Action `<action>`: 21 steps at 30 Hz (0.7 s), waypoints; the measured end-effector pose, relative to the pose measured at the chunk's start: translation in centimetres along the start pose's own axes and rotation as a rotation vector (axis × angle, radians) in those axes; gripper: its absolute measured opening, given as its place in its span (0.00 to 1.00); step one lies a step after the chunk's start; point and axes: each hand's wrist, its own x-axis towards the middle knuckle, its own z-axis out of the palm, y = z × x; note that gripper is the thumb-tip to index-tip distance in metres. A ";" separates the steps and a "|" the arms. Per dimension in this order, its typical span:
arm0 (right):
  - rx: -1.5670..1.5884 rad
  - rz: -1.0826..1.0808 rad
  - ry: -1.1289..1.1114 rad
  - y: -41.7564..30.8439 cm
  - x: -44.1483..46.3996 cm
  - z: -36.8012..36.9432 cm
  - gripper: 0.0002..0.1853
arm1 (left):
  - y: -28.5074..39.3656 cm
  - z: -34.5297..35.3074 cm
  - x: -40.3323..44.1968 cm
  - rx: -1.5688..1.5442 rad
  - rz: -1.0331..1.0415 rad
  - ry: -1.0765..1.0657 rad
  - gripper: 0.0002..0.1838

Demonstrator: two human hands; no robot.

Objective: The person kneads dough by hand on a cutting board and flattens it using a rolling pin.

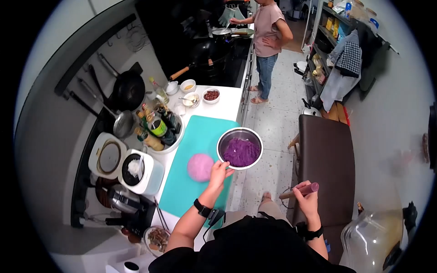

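Left grip (219, 174) closed, I pinch the near rim of one metal bowl (239, 133) of purple mash (241, 153) at the edge of one teal mat (205, 132), where one pink ball (199, 167) lies. Right grip (307, 200) wraps one rod (311, 188), away from my surface (229, 99).

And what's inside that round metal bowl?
Inside the metal bowl, held at its edge by the left hand, there's purple food. Some bare inner wall shows above it. You can't see the bowl's bottom because the purple food covers it.
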 end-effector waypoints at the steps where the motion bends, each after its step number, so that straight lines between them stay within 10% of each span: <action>1: 0.026 0.024 0.007 0.9 2.4 0.4 0.08 | 0.1 0.7 3.0 0.011 -0.010 0.005 0.09; 21: 0.028 0.096 -0.353 7.5 51.9 3.0 0.05 | 6.3 16.3 48.4 -0.240 0.065 0.442 0.06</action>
